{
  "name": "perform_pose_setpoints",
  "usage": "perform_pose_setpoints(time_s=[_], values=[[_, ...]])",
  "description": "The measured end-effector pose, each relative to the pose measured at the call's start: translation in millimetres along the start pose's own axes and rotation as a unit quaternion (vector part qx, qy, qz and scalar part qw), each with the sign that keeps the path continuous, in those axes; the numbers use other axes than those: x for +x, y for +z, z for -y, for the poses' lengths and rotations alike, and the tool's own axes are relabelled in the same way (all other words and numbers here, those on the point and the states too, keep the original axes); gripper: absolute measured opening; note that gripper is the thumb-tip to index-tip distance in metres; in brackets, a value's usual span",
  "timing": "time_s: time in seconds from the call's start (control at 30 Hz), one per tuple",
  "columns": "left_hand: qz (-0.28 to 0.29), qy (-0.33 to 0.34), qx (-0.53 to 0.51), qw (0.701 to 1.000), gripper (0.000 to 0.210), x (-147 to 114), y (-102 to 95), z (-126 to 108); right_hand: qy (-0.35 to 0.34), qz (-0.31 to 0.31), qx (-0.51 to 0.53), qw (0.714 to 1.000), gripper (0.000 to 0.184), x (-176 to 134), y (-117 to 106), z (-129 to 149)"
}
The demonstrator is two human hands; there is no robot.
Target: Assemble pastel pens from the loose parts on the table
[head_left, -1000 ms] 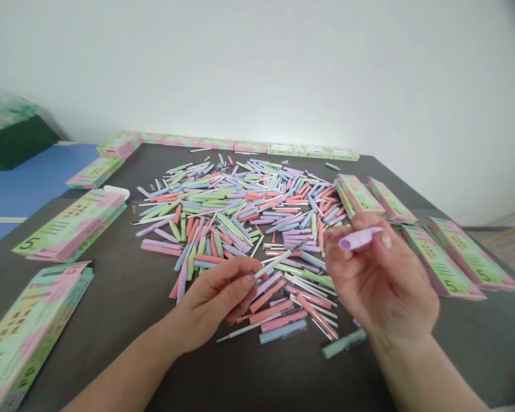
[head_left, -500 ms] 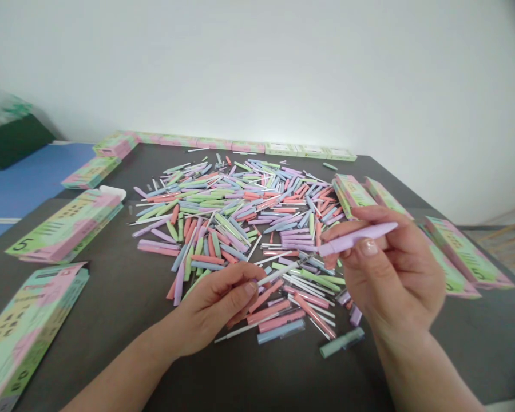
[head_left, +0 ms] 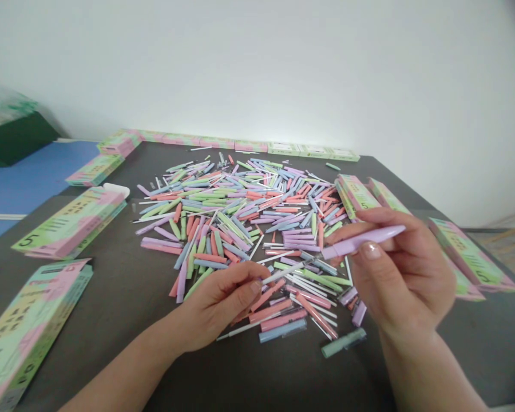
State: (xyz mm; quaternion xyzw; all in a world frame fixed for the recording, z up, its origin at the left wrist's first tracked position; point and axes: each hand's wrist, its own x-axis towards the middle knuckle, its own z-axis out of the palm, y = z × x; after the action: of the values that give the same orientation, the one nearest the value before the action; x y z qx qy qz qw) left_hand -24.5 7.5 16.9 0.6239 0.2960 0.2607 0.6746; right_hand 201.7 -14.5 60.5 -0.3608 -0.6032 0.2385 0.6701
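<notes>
Refill [head_left: 286, 273] in left hand [head_left: 221, 306] faces purple barrel [head_left: 352, 242] in right hand [head_left: 412, 280].

Loose parts [head_left: 223, 212] spread beyond and between left hand [head_left: 234, 300] and right hand [head_left: 405, 280]
From my remote seat I have a rod [head_left: 285, 273] in the left hand, its tip near the mouth of the barrel [head_left: 356, 241] in the right, both above the table [head_left: 189, 380]; a tube [head_left: 342, 344] lies left of the right hand, on the near side, cartons [head_left: 64, 229] run left of the left hand, more cartons [head_left: 474, 252] lie right of and beyond the right hand, and a far row of cartons [head_left: 217, 143] sits behind the parts, before the wall [head_left: 257, 68]
</notes>
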Motion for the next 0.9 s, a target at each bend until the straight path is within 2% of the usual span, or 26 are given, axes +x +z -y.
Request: perform_pose_setpoints(time_s=[0.1, 0.3, 0.53, 0.7, 0.8, 0.9], values=[[0.001, 0.0, -0.002, 1.0, 0.03, 0, 0.2, -1, -0.003, -0.006, 0.004, 1.0, 0.026, 0, -1, -1], [0.0, 0.008, 0.008, 1.0, 0.029, 0, 0.2, 1, -0.007, 0.024, -0.018, 1.0, 0.027, -1, -3, -1], [-0.019, 0.014, 0.061, 0.998, 0.032, 0, 2.0, -2, 0.018, 0.125, -0.07, 0.99, 0.03, -2, -7, 4], [-0.001, 0.029, 0.139, 0.99, 0.029, 2, -0.1, -11, 0.065, 0.192, -0.086, 0.975, 0.027, -5, -9, -4], [-0.026, 0.039, 0.194, 0.98, 0.027, 2, 0.0, -14, 0.084, 0.232, -0.103, 0.964, 0.022, -5, -8, -9], [-0.049, 0.052, 0.235, 0.969, 0.024, 3, 1.0, -13, 0.093, 0.238, -0.102, 0.962, 0.019, -3, -8, -12]])
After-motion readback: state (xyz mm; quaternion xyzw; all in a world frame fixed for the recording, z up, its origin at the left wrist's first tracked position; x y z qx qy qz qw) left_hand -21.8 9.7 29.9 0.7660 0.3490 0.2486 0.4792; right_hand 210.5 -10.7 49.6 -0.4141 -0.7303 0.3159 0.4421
